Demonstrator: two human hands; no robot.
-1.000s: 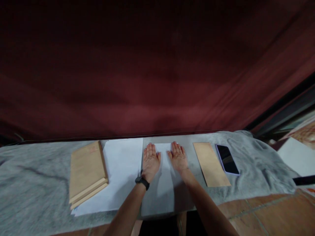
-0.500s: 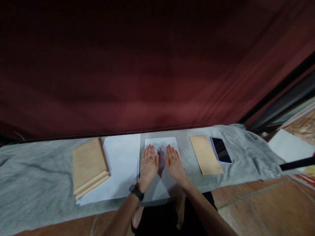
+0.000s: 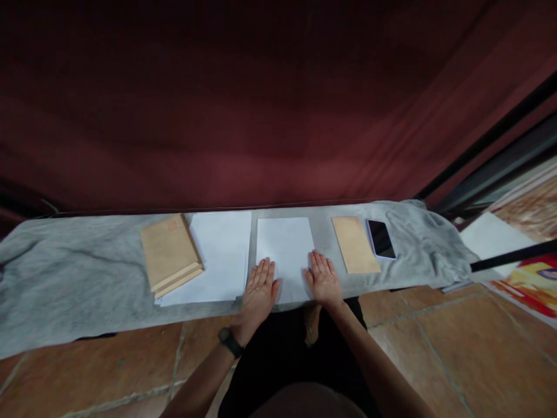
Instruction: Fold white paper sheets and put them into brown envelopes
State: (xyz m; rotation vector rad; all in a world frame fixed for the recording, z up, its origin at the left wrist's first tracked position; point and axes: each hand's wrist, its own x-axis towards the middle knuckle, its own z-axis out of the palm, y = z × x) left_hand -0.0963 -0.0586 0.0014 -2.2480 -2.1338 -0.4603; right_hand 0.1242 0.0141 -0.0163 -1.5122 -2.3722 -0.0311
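1. The left hand (image 3: 260,290) lies flat, palm down, just past 6 o'clock from the middle of the view, fingers straight and aimed toward 1 o'clock.
2. The right hand (image 3: 322,280) is also flat and palm down, near 5 o'clock, fingers toward 11.
3. Both thumbs sit on the inner sides; the hands are apart.
4. The left forearm (image 3: 202,374) enters from 7 o'clock, the right forearm (image 3: 374,357) from 5.

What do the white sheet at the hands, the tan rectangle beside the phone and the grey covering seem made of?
White sheet: apparently paper, matte, thin and flat. Tan rectangle: perhaps kraft paper or card, dull brown. Grey covering: likely plush fabric, soft folds.
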